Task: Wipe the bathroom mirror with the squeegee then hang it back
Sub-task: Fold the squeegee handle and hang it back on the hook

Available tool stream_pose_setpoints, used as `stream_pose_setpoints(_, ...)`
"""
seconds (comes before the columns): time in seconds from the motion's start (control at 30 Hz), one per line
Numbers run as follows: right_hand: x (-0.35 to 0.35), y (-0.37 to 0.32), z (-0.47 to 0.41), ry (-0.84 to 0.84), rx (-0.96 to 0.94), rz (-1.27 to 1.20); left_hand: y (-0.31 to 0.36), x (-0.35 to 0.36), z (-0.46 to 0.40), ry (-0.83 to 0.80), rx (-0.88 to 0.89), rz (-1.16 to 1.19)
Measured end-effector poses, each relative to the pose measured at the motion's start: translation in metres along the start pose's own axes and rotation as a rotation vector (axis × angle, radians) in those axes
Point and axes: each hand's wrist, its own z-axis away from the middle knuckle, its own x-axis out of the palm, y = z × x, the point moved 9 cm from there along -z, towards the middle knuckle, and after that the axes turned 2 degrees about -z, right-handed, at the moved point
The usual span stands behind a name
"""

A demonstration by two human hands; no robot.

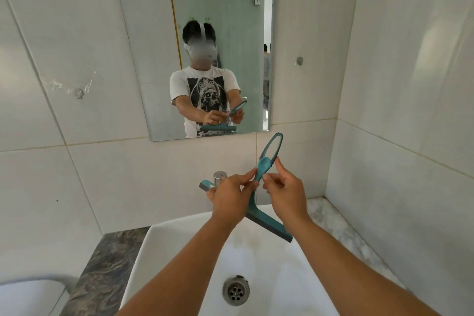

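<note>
A teal squeegee point(265, 161) is held over the sink, its looped handle pointing up and right and its grey-edged blade point(272, 226) slanting down to the right. My left hand point(230, 195) pinches the handle's neck from the left. From the right, my right hand point(284, 190) holds the same neck with fingertips. The frameless mirror point(220, 7) hangs on the tiled wall above and reflects a person in a white printed T-shirt holding the squeegee. A small round metal hook point(299, 60) sits on the wall right of the mirror.
A white basin point(179, 238) with a metal drain point(236, 290) lies below my arms. A chrome tap top point(220, 176) shows behind my left hand. Dark marbled counter point(107, 259) runs left of the basin. A clear hook point(79, 92) sits on the left tiles. Side wall closes the right.
</note>
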Motion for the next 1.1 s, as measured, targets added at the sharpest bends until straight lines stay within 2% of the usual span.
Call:
stream_pose_setpoints(0.17, 0.013, -0.004, -0.003, 0.055, 0.024, -0.088, -0.007, -0.002, -0.004, 0.018, 0.041, -0.057)
stream_pose_setpoints(0.37, 0.018, -0.011, -0.016, 0.098, -0.003, -0.035, -0.021, 0.002, -0.024, -0.04, 0.061, -0.034)
stream_pose_setpoints(0.43, 0.017, -0.015, -0.023, 0.101, -0.029, -0.02, -0.018, 0.001, -0.035, -0.052, 0.123, -0.039)
stream_pose_setpoints(0.67, -0.003, -0.028, -0.063, 0.102, -0.097, 0.081, 0.031, 0.005, -0.064, -0.137, 0.322, -0.01)
stream_pose_setpoints(0.8, -0.025, -0.035, -0.095, 0.111, -0.137, 0.133, 0.059, 0.021, -0.087, -0.13, 0.393, 0.019)
stream_pose_setpoints(1.1, -0.071, -0.042, -0.175, 0.089, -0.185, 0.192, 0.118, 0.07, -0.142, -0.071, 0.393, 0.044)
